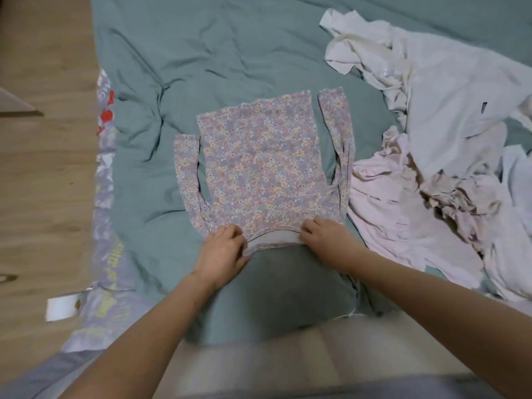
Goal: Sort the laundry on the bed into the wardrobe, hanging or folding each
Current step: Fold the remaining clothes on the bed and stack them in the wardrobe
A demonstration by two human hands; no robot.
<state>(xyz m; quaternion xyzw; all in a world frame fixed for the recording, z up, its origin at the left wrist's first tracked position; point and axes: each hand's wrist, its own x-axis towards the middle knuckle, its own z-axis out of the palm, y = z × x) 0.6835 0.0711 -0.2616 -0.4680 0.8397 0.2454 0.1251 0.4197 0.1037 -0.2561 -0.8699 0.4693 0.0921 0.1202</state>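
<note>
Both our hands work the neckline edge of the small floral-print long-sleeved cotton top (260, 165), spread flat on the teal quilted bed cover (178, 67). Our left hand (220, 251) and right hand (328, 239) each pinch a shoulder with curled fingers. We judge folding comes next: keep shoulders level, sleeves inward. Pale crumpled laundry (426, 156) waits just beside.

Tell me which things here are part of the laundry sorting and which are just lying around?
Part of the job:
floral top, held at the neckline by left hand and right hand
pile of pale clothes

Just lying about:
green bedcover
patterned sheet
wooden floor
</note>
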